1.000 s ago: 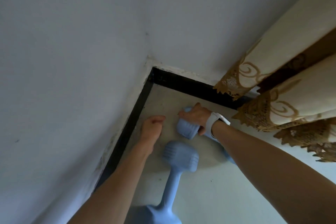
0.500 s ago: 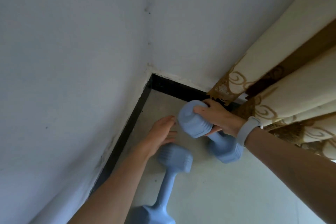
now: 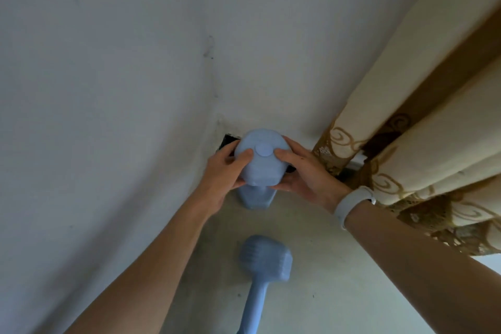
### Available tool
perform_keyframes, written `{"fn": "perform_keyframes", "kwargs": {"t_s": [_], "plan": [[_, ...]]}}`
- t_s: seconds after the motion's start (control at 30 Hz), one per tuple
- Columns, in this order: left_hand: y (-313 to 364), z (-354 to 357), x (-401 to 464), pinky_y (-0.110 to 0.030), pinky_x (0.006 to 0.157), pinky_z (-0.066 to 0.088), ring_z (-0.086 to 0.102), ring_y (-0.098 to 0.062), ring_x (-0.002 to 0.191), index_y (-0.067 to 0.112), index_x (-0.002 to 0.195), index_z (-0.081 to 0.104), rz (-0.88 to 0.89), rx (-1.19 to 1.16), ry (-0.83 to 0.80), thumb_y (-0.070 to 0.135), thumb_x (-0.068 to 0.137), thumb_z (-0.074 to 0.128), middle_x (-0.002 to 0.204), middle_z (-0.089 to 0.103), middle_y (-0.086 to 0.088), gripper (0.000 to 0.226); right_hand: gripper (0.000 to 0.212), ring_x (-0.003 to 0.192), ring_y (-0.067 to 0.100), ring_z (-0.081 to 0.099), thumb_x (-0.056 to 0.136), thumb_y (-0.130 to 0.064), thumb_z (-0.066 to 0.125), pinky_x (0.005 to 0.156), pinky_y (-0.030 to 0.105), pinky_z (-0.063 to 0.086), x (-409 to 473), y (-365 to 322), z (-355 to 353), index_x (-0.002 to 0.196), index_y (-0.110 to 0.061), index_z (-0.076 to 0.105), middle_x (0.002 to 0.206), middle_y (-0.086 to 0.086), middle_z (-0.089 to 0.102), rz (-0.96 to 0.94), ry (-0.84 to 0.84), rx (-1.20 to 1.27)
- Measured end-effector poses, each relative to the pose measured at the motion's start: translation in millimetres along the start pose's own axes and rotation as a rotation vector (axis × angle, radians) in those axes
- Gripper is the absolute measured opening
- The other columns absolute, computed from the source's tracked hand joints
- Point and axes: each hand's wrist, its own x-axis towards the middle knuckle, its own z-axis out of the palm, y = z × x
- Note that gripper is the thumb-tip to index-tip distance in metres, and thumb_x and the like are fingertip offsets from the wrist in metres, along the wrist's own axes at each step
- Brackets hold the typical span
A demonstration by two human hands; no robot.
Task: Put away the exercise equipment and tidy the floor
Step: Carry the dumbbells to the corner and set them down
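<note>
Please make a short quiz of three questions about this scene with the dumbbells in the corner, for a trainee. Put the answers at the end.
1. True or false: only the right hand holds the upright dumbbell.
2. How does the second dumbbell lie? A) flat on the floor, untouched; B) leaning on the curtain; C) held in the left hand.
3. Which wrist wears the white band?

Key
1. False: both hands grip its top head, one on each side.
2. A
3. The right wrist.
</note>
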Motion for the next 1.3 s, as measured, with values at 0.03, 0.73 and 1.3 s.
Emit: {"fn": "perform_keyframes", "kwargs": {"t_s": [0.03, 0.73, 1.3], "plan": [[2, -6, 4, -0.033, 0.076, 0.057, 0.060, -0.026, 0.111, 0.023, 0.118, 0.054, 0.004, -0.006, 0.039, 0.022, 0.090, 0.057, 0.123, 0.060, -0.008, 0.028, 0.045, 0.111, 0.031, 0.056, 0.089, -0.017, 0.055, 0.086, 0.048, 0.051, 6, -1, 6, 0.132, -0.027, 0.043, 0.118, 0.001, 0.056, -0.004, -0.012, 0.008], [-95, -13, -43, -0.032, 0.093, 0.042, 0.056, -0.029, 0.111, -0.002, 0.120, 0.054, -0.277, 0.658, 0.058, 0.024, 0.096, 0.045, 0.122, 0.058, -0.020, 0.037, 0.032, 0.104, 0.028, 0.057, 0.096, -0.019, 0.040, 0.093, 0.033, 0.041, -36, 107, -28, 0.117, -0.006, 0.060, 0.113, 0.012, 0.062, 0.059, 0.265, -0.864], [-95, 12, -74, -0.047, 0.091, 0.053, 0.063, -0.031, 0.103, 0.011, 0.101, 0.065, -0.328, 0.330, 0.104, 0.029, 0.090, 0.053, 0.110, 0.067, -0.018, 0.025, 0.032, 0.092, 0.023, 0.061, 0.093, -0.025, 0.050, 0.073, 0.037, 0.056, -84, 116, -11, 0.123, -0.015, 0.051, 0.102, 0.005, 0.056, 0.177, 0.229, -0.142]]}}
